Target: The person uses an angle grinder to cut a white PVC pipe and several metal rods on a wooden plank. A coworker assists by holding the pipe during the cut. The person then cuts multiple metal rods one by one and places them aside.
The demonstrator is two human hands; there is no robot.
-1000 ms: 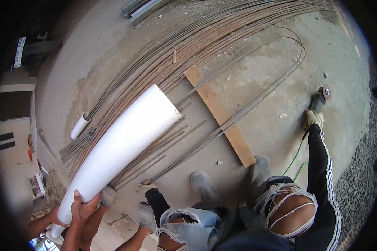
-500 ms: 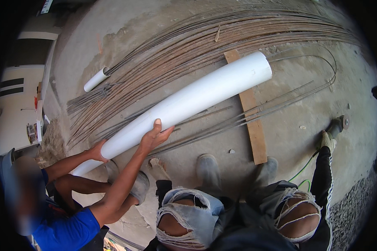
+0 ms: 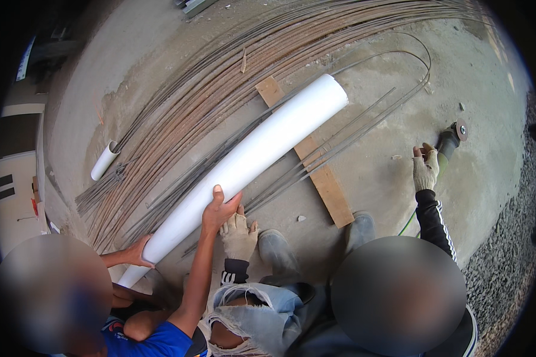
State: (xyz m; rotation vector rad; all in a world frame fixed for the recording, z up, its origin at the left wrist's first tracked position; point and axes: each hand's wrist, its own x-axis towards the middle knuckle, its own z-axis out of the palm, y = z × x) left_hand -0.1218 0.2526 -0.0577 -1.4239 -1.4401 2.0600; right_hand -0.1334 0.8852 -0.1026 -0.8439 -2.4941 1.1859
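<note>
A long white pipe (image 3: 262, 146) lies slantwise over steel rods and a wooden plank (image 3: 324, 184). A co-worker at my left grips it with bare hands, one at its lower end and one midway along. My left hand (image 3: 238, 236), in a pale fingertip-less glove, is stretched out with fingers apart, close by the pipe and the co-worker's forearm; whether it touches the pipe I cannot tell. My right hand (image 3: 426, 168), gloved alike, is beside an angle grinder (image 3: 448, 146) with a disc and a green cable. Its fingers stand apart, not wrapped round the grinder.
Rusty steel bars (image 3: 178, 128) run in a wide bundle across the concrete beyond the pipe. A short white pipe piece (image 3: 105, 160) sits at their left end. Bent thin rods (image 3: 363, 131) loop over the plank. Gravel (image 3: 500, 256) borders the right side.
My left hand has reached forward, fingers spreading near the pipe. My right hand has loosened from the grinder, its fingers now raised. The view has shifted, so the pipe appears further left.
</note>
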